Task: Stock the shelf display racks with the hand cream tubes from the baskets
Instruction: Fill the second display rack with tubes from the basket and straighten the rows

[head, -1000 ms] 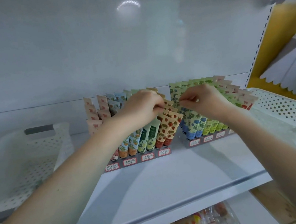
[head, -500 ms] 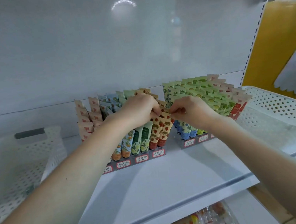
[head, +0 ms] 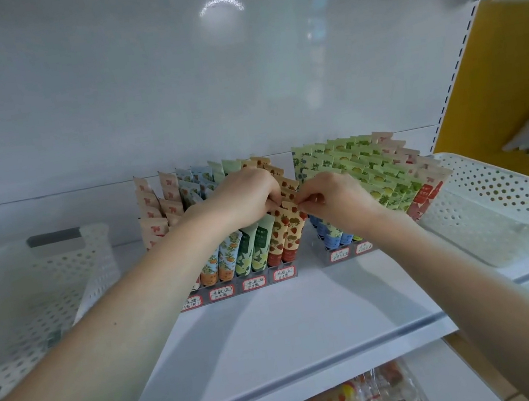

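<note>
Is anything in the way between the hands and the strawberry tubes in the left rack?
Nothing visible is. The left hand and right hand both grip the tops of the strawberry tubes at the right end of the left rack.

Both forearms reach forward, converging. The left hand (head: 248, 196), knuckles up, curls its fingers onto the strawberry-print tubes (head: 287, 231); the right hand (head: 335, 199), just beside it, pinches one between thumb and forefinger.

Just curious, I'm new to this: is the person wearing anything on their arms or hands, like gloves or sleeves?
No. The left hand and right hand are bare, with no gloves or visible rings. The left forearm and right forearm are uncovered to the frame edge: no sleeve, watch or bracelet shows.
</note>
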The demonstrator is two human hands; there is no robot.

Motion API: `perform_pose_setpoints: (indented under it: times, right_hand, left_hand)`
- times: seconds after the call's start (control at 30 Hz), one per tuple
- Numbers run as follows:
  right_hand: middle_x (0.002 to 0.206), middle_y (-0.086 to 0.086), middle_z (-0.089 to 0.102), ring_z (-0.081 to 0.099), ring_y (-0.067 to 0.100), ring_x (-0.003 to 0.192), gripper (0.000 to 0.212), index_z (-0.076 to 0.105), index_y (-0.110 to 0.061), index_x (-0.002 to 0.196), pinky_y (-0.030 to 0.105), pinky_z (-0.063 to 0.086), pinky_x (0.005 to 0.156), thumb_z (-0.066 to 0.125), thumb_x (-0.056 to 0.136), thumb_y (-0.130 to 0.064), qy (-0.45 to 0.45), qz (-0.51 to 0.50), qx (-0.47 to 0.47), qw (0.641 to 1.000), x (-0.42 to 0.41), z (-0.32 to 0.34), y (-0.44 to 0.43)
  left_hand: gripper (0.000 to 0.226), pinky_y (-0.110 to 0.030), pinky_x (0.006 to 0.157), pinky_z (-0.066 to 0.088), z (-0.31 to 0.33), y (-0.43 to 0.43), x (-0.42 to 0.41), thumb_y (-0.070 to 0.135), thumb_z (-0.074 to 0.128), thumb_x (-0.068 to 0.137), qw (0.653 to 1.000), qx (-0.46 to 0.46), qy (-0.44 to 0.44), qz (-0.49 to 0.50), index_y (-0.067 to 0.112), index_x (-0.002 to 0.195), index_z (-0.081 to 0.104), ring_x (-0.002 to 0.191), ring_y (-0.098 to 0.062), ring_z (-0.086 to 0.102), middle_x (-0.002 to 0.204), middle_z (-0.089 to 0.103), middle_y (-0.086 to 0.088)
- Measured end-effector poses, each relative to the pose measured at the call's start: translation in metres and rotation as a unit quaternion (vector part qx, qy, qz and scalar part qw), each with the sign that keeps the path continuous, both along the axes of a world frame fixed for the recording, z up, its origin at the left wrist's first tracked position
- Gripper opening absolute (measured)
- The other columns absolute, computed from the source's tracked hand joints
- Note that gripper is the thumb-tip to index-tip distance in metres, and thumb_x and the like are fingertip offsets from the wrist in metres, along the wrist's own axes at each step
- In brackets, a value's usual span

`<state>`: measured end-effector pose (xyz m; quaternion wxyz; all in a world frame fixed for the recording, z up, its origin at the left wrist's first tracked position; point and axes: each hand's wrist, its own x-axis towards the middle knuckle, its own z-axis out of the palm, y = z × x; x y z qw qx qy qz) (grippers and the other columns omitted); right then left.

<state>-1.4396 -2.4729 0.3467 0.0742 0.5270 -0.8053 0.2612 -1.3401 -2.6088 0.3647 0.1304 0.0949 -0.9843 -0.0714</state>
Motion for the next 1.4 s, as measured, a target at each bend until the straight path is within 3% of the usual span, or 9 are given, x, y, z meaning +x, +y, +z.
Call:
perform_pose_setpoints:
  times: [0.2,0.3,0.47,0.63,0.77,1.0,1.13,1.27,1.4]
  right_hand:
    - [0.097,0.007,0.067,0.055,0.013,0.083,0.016,0.072,-0.008,0.096,0.018,0.036,0.068,0.060,0.087,-0.007,-0.006,0.006,-0.007,1.000,-0.001,-0.002,0.000]
    - [0.100,0.006,0.064,0.051,0.011,0.083,0.017,0.071,-0.010,0.099,0.017,0.037,0.072,0.060,0.088,-0.009,-0.017,0.002,-0.007,1.000,-0.001,-0.001,0.002]
    - [0.102,0.009,0.065,0.059,0.020,0.091,0.018,0.070,-0.009,0.101,0.028,0.046,0.083,0.058,0.088,-0.006,-0.035,0.006,-0.003,0.999,0.002,0.001,0.006]
    - [0.103,0.010,0.065,0.059,0.022,0.092,0.018,0.070,-0.008,0.101,0.032,0.047,0.084,0.057,0.088,-0.005,-0.044,0.004,-0.006,0.999,0.002,0.002,0.006]
    - [0.099,0.008,0.066,0.056,0.017,0.084,0.018,0.071,-0.007,0.100,0.032,0.047,0.082,0.057,0.088,-0.004,-0.047,0.009,-0.014,0.999,0.001,0.003,0.006]
    - [0.098,0.003,0.068,0.054,0.009,0.081,0.018,0.070,-0.007,0.103,0.015,0.039,0.073,0.057,0.090,-0.009,-0.057,-0.025,-0.002,0.998,-0.017,0.018,0.004]
    - [0.101,0.005,0.068,0.059,0.017,0.088,0.018,0.070,-0.008,0.104,0.026,0.046,0.080,0.057,0.090,-0.012,-0.046,-0.026,0.041,0.998,-0.017,0.020,-0.005]
    - [0.098,0.007,0.068,0.060,0.020,0.085,0.017,0.070,-0.009,0.102,0.033,0.050,0.080,0.058,0.090,-0.012,-0.041,-0.021,0.065,0.997,-0.016,0.019,-0.012]
    - [0.096,0.006,0.068,0.057,0.019,0.081,0.018,0.070,-0.008,0.101,0.032,0.048,0.078,0.056,0.091,-0.010,-0.029,-0.015,0.071,0.997,-0.013,0.019,-0.017]
  left_hand:
    - [0.020,-0.033,0.089,0.044,0.001,0.000,-0.002,0.006,0.056,0.090,1.000,-0.002,-0.015,0.006,0.011,0.102,0.071,0.104,-0.024,0.055,0.111,0.062,-0.008]
    - [0.021,-0.030,0.087,0.042,0.002,0.001,-0.001,0.007,0.056,0.091,1.000,0.005,-0.016,0.009,0.011,0.105,0.070,0.104,-0.024,0.055,0.112,0.062,-0.008]
    - [0.020,-0.027,0.087,0.038,0.003,0.003,0.002,0.008,0.056,0.091,1.000,0.019,-0.013,0.001,0.010,0.106,0.070,0.106,-0.022,0.054,0.112,0.062,-0.006]
    - [0.020,-0.029,0.089,0.040,0.004,0.004,0.002,0.007,0.055,0.091,1.000,0.023,-0.018,-0.005,0.009,0.104,0.070,0.106,-0.022,0.054,0.109,0.063,-0.006]
    - [0.019,-0.023,0.082,0.037,0.008,0.004,0.003,0.008,0.056,0.091,0.999,0.041,-0.009,-0.010,0.008,0.104,0.070,0.100,-0.020,0.056,0.099,0.061,-0.002]
    - [0.020,-0.021,0.083,0.036,0.019,-0.005,-0.001,0.009,0.058,0.090,0.997,0.052,0.054,0.015,0.006,0.106,0.069,0.094,-0.015,0.055,0.109,0.066,-0.007]
    - [0.020,-0.025,0.086,0.038,0.019,-0.006,-0.011,0.009,0.059,0.089,0.999,0.033,0.007,0.005,0.011,0.105,0.071,0.107,-0.020,0.056,0.113,0.065,-0.005]
    - [0.018,-0.026,0.080,0.038,0.018,-0.011,-0.018,0.011,0.063,0.087,1.000,-0.001,-0.020,0.000,0.015,0.101,0.073,0.106,-0.024,0.054,0.112,0.064,-0.006]
    - [0.015,-0.027,0.075,0.036,0.018,-0.014,-0.020,0.010,0.064,0.086,0.999,-0.027,-0.028,-0.003,0.015,0.097,0.073,0.100,-0.023,0.053,0.090,0.055,-0.001]
